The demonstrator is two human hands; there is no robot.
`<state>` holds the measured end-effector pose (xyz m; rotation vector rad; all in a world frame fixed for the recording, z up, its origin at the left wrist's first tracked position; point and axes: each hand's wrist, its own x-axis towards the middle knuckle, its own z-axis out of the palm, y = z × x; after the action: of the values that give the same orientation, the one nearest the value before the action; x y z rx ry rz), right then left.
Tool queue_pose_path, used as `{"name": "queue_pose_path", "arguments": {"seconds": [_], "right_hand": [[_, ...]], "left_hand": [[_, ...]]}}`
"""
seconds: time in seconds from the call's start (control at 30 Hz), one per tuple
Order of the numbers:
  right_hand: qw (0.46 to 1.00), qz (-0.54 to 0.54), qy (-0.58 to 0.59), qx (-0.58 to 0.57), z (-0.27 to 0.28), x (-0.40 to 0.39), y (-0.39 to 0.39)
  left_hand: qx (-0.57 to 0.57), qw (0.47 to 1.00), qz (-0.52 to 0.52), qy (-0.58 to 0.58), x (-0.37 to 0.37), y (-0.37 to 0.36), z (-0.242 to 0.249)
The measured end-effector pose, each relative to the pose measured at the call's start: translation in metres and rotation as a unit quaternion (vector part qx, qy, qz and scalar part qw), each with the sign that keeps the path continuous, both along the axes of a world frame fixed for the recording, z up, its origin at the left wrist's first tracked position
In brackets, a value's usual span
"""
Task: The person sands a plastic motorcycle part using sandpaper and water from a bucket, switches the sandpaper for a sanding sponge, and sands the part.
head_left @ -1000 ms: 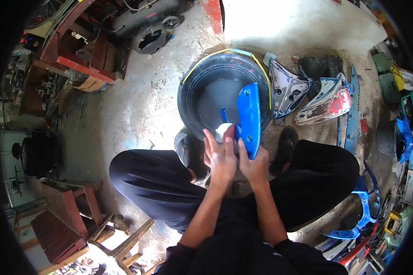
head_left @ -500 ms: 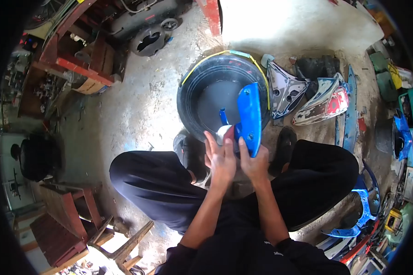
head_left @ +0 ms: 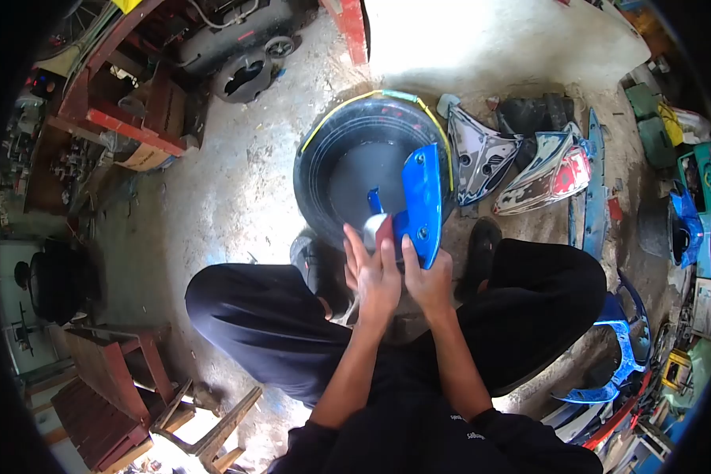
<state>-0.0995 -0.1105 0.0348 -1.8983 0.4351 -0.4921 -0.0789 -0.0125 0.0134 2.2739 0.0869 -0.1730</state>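
My right hand (head_left: 430, 286) grips the lower end of a glossy blue plastic panel (head_left: 425, 197), which has small holes near both ends and a side tab pointing left. The panel tilts upward over a black bucket (head_left: 305, 180) with greyish liquid in it. Pinched in my left hand (head_left: 374, 286) is a folded piece of sandpaper (head_left: 384, 231), dark red on one face and pale on the other, close beside the panel's tab. Some of my left fingers are stretched out. Part of the panel's underside and the fingers behind it are hidden.
Partly stripped fairing panels (head_left: 541, 178) lie on the floor right of the bucket. A blue frame-like part (head_left: 626, 359) rests at lower right, among clutter. Wooden stools (head_left: 126, 379) stand at lower left, and a red-framed bench (head_left: 134, 130) at upper left.
The whole view has shifted slightly, moving the bucket and hands a little left in the picture. The panel is turned slightly, and both hands keep their hold.
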Motion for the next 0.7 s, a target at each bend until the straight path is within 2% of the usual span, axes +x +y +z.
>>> {"name": "queue_pose_path", "arguments": {"seconds": [0.07, 0.13, 0.17, 0.23, 0.37, 0.43, 0.47, 0.5, 0.57, 0.6, 0.63, 0.7], "right_hand": [[1.0, -0.007, -0.024, -0.01, -0.001, 0.0, 0.003], [1.0, 0.013, -0.013, -0.021, 0.003, 0.0, 0.004], [0.999, 0.033, -0.008, -0.032, 0.004, -0.001, 0.005], [1.0, 0.014, 0.007, -0.011, -0.003, -0.002, 0.004], [0.999, -0.037, -0.006, 0.024, -0.001, 0.002, 0.002], [0.999, 0.02, -0.003, -0.049, -0.003, -0.001, 0.005], [0.999, 0.013, 0.048, -0.018, 0.002, -0.001, 0.004], [0.999, 0.015, 0.045, -0.02, 0.0, -0.001, 0.004], [0.997, -0.028, 0.01, 0.076, -0.002, 0.0, 0.002], [0.999, -0.026, -0.029, 0.017, 0.0, 0.001, 0.005], [0.999, -0.03, -0.025, 0.016, -0.001, 0.001, 0.004], [0.999, 0.025, -0.008, -0.044, -0.004, 0.0, 0.004]], "left_hand": [[-0.021, 1.0, -0.003, -0.003, -0.005, 0.006, -0.009], [0.044, 0.996, -0.043, -0.068, 0.015, 0.004, -0.011], [0.021, 0.999, -0.025, -0.024, 0.027, -0.001, 0.006], [0.057, 0.998, -0.027, 0.01, 0.021, -0.006, 0.012], [0.062, 0.997, -0.032, -0.023, 0.009, 0.003, 0.019], [0.032, 0.999, -0.018, -0.018, 0.027, -0.002, 0.021], [0.084, 0.995, -0.046, 0.016, 0.03, -0.003, 0.012], [-0.005, 0.999, 0.009, 0.03, 0.02, -0.009, 0.019], [0.025, 0.998, -0.022, 0.057, 0.004, 0.0, 0.022], [0.012, 0.999, 0.016, 0.034, 0.005, 0.001, 0.005], [0.073, 0.996, -0.03, 0.03, 0.016, 0.005, -0.001], [0.061, 0.998, -0.019, 0.028, 0.036, -0.002, -0.005]]}}
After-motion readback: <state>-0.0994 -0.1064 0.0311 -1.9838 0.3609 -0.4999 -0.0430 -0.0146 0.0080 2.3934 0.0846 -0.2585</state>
